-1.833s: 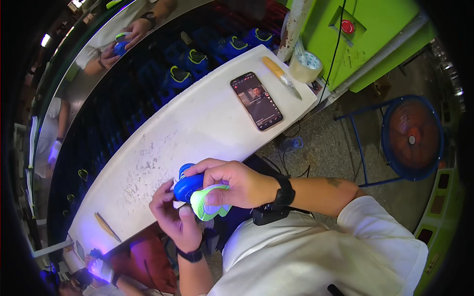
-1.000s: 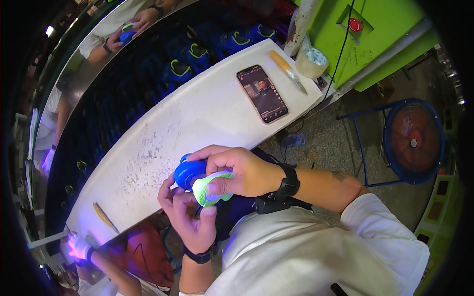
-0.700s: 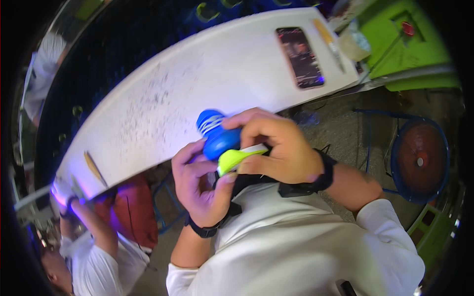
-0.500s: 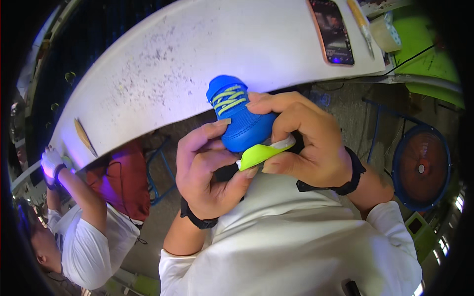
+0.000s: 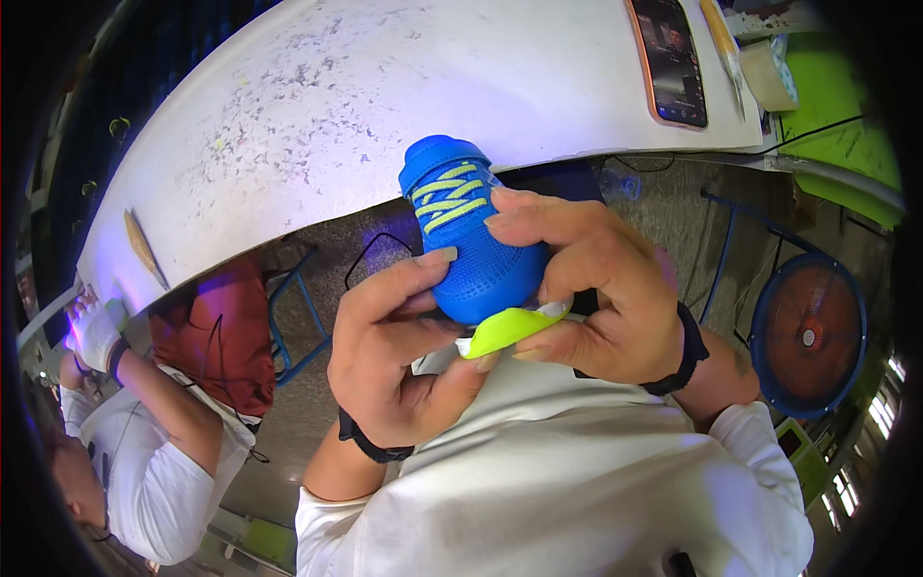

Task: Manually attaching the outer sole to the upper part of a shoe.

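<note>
The blue shoe [image 5: 471, 260] was held up between the hands, at the near edge of the table [image 5: 317, 106]. Its long axis ran far to near, collar far and slightly left, toe near. The lime sole piece [image 5: 505, 329] sat just at the near side of the toe, crossing it left to right with its right end a little farther off; whether the two touched along the whole edge could not be told.

Both hands were in contact. The left hand [image 5: 399, 337] pinched the sole piece's left end between thumb and fingers, one fingertip resting on the shoe's left side. The right hand [image 5: 611, 298] had its thumb against the sole piece and its fingers curled along the shoe's right side.

The toe looked rounded, stippled and mesh-like, the laces [image 5: 452, 202] flat, pale yellow and crisscrossed; the sole piece looked smooth and curved, with white at its ends.
</note>
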`<action>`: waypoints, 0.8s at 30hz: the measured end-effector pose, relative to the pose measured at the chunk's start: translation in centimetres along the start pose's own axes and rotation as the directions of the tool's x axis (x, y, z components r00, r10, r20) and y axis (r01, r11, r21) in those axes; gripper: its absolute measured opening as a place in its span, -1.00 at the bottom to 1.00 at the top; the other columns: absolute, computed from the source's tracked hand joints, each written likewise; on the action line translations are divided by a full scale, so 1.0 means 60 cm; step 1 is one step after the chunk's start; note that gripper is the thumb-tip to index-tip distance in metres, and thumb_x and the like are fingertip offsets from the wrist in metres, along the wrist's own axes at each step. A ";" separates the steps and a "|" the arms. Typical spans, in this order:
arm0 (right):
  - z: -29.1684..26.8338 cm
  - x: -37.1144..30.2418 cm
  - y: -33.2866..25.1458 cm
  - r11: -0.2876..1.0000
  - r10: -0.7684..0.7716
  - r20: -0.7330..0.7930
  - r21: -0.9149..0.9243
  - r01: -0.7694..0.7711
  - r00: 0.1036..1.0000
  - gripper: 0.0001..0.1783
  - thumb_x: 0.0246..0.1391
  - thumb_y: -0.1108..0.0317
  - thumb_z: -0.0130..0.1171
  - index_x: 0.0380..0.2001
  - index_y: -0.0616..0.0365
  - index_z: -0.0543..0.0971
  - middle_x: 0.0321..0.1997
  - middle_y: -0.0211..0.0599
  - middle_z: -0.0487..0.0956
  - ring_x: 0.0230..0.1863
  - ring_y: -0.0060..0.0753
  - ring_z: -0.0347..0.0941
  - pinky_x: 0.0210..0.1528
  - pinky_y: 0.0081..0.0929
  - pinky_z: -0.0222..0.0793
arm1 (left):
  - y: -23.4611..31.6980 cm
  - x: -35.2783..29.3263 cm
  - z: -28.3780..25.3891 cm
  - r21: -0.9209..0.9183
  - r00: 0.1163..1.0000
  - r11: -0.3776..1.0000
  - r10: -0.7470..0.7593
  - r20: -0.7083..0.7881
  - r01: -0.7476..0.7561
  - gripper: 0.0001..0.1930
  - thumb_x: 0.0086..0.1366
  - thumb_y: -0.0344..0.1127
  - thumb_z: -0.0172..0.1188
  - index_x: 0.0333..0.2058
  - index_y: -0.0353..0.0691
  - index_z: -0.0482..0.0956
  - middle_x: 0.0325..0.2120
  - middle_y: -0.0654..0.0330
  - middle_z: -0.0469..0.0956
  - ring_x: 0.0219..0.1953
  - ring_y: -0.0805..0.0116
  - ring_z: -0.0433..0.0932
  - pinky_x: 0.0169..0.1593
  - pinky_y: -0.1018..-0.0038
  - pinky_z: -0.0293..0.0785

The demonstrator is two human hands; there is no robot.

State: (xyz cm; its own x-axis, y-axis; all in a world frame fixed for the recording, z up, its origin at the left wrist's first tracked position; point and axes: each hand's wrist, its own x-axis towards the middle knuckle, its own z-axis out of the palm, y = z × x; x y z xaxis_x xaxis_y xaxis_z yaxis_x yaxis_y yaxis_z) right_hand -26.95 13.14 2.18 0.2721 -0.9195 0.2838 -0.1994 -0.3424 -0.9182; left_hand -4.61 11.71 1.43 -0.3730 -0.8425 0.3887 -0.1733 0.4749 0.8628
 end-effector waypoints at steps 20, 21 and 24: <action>-0.014 -0.011 0.019 0.942 0.173 -0.077 0.304 -0.142 0.982 -0.57 -0.09 0.47 0.53 -0.31 0.15 0.40 0.16 0.02 0.52 0.29 0.07 0.43 0.33 0.01 0.31 | -0.006 0.045 0.013 0.131 0.984 0.976 0.170 0.042 -0.175 -0.72 -0.06 -0.43 0.48 -0.52 -0.24 0.46 -0.14 -0.02 0.63 -0.45 0.23 0.61 -0.42 0.44 0.55; -0.024 -0.004 -0.011 0.851 0.416 -0.051 0.373 -0.369 0.908 -0.52 -0.07 0.43 0.52 -0.12 0.24 0.48 0.17 -0.01 0.51 0.28 -0.01 0.44 0.38 -0.01 0.22 | -0.006 0.052 0.016 0.126 0.984 0.976 0.175 0.022 -0.176 -0.72 -0.06 -0.43 0.48 -0.52 -0.24 0.46 -0.14 -0.02 0.63 -0.45 0.23 0.61 -0.42 0.44 0.55; -0.073 0.011 0.000 0.975 0.191 0.062 -0.127 -0.182 0.980 -0.36 -0.01 0.29 0.48 0.14 0.26 0.52 0.11 -0.09 0.56 0.20 -0.08 0.49 0.26 -0.15 0.35 | -0.012 0.078 0.027 0.118 0.979 0.972 0.202 0.034 -0.205 -0.73 -0.13 -0.43 0.45 -0.56 -0.24 0.44 -0.19 -0.02 0.65 -0.49 0.22 0.59 -0.44 0.43 0.53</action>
State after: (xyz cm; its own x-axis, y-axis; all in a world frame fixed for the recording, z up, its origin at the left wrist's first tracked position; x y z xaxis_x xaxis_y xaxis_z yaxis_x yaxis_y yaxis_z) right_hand -30.90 11.69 3.59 0.2871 -0.9541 0.0854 -0.3633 -0.1910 -0.9119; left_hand -7.69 7.84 2.12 -0.4315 -0.7200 0.5436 -0.1998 0.6638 0.7207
